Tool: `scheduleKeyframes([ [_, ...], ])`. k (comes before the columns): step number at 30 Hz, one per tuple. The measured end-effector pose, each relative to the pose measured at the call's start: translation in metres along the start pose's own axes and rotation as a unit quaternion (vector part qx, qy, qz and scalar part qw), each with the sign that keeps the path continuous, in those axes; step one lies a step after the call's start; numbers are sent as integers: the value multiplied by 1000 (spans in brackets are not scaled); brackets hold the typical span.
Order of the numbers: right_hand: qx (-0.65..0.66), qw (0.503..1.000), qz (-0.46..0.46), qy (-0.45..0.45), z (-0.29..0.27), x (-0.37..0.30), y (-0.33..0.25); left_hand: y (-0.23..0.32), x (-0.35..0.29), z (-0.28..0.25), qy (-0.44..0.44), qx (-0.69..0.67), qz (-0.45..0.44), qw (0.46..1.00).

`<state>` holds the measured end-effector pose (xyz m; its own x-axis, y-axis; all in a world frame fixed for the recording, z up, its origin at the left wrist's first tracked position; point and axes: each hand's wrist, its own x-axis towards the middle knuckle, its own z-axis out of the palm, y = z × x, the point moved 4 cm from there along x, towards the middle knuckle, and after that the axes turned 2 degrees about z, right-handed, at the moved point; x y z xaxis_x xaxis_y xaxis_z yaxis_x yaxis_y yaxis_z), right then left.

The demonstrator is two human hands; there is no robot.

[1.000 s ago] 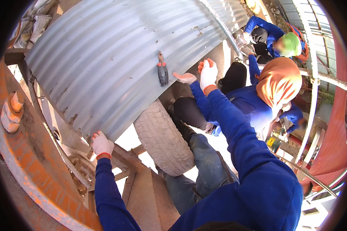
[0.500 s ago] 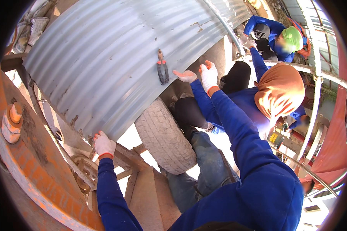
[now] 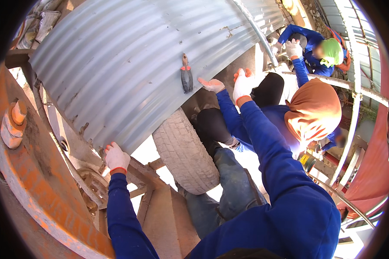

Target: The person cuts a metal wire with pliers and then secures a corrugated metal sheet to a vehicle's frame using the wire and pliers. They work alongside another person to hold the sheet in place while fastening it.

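My left hand (image 3: 117,158), in a white knit glove, grips the near lower corner of a grey corrugated metal sheet (image 3: 116,64), its fingers bent over the edge. My right hand (image 3: 243,85), gloved alike, is raised off the sheet's right edge with loosely bent, parted fingers; nothing shows in it. Black-and-red pliers (image 3: 186,77) lie on the sheet, jaws pointing away from me. Beside them, a co-worker's gloved hand (image 3: 212,85) touches the sheet's right edge, thumb side on top. That person wears an orange-brown head cover (image 3: 314,110).
A worn tyre (image 3: 186,153) stands under the sheet's near edge. An orange-painted steel beam with a large bolt (image 3: 14,125) runs along the left. A metal pipe (image 3: 257,30) crosses the far right edge of the sheet. Another co-worker in a green head cover (image 3: 332,52) crouches beyond.
My right hand has shifted slightly right, away from the sheet edge. The orange-hooded co-worker's far hand has lifted from the pipe area. My left hand stays at the corner.
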<state>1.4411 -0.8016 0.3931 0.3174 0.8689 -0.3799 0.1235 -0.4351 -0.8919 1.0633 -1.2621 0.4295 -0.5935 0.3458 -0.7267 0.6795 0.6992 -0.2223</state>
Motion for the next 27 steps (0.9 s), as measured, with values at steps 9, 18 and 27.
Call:
scheduleKeyframes([
  [9, -238, 951, -14, 197, -65, 57, -11, 14, 0, 9, 37, -29, 13, 999],
  [18, -133, 963, 35, 232, -64, 71, -47, 11, -8, 13, 53, -45, -1, 998],
  [27, 57, 997, -27, -36, -69, 126, -53, 9, -8, 8, 46, -41, -44, 997],
])
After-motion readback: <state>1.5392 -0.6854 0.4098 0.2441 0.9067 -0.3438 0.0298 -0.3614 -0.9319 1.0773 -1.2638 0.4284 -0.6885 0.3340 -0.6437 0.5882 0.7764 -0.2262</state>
